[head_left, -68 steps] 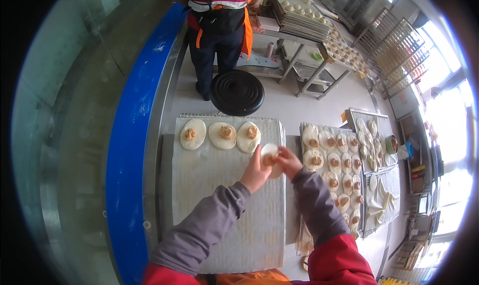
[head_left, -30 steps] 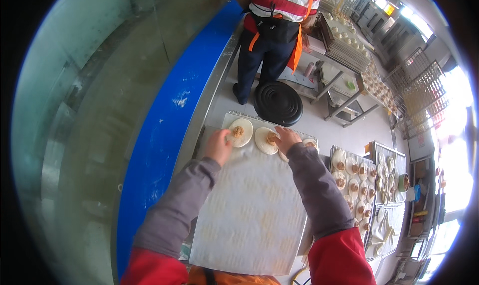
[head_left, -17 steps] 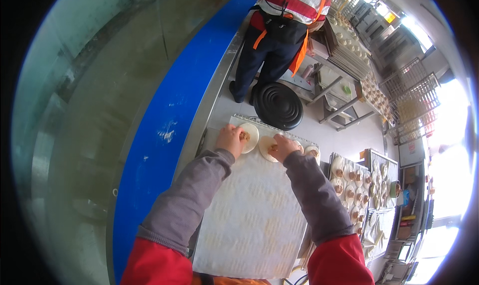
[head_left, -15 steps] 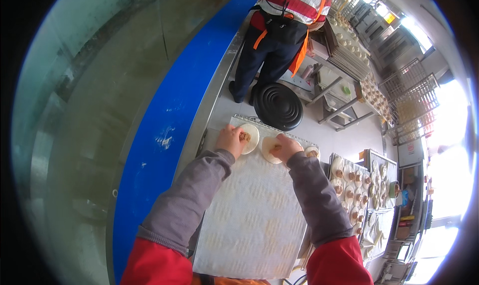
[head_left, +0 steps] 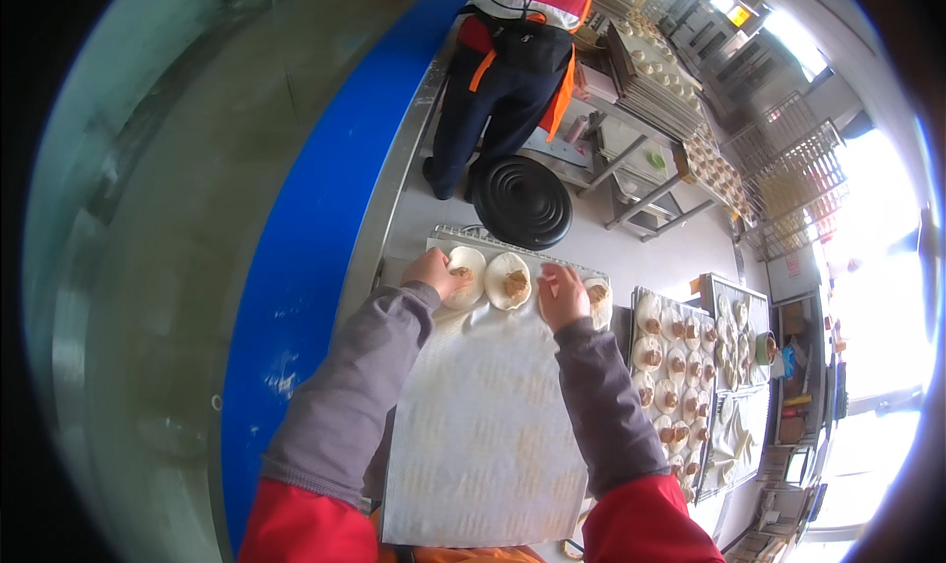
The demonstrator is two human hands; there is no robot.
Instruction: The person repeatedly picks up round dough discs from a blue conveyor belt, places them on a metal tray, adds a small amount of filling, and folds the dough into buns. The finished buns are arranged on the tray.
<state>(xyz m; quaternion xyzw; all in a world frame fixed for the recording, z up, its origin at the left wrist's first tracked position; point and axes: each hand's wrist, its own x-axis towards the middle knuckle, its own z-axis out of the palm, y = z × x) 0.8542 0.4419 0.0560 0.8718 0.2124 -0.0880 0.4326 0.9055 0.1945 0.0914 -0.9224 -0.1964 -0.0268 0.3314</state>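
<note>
A tray lined with pale baking paper (head_left: 483, 435) lies in front of me, with three round dough wrappers along its far end. At the left wrapper (head_left: 468, 261), my left hand (head_left: 439, 273) has its fingers closed on the near left edge, beside a small lump of brown filling. The middle wrapper (head_left: 499, 270) lies flat, its brown filling in full view. Just right of it, my right hand (head_left: 565, 297) hovers with its fingers bent and apart, holding nothing I can see. The right wrapper (head_left: 599, 319), also topped with filling, is partly hidden behind that hand.
A blue-topped counter (head_left: 315, 208) runs along my left. Beyond the tray stand a round black stool (head_left: 527, 203) and a person (head_left: 517, 80) in an orange apron. Trays of filled dough (head_left: 675, 366) are on the right, with metal shelving (head_left: 798, 169) farther off.
My right hand has come off the middle wrapper and moved right, uncovering its filling. My left hand stays at the left wrapper. The whole view has shifted slightly.
</note>
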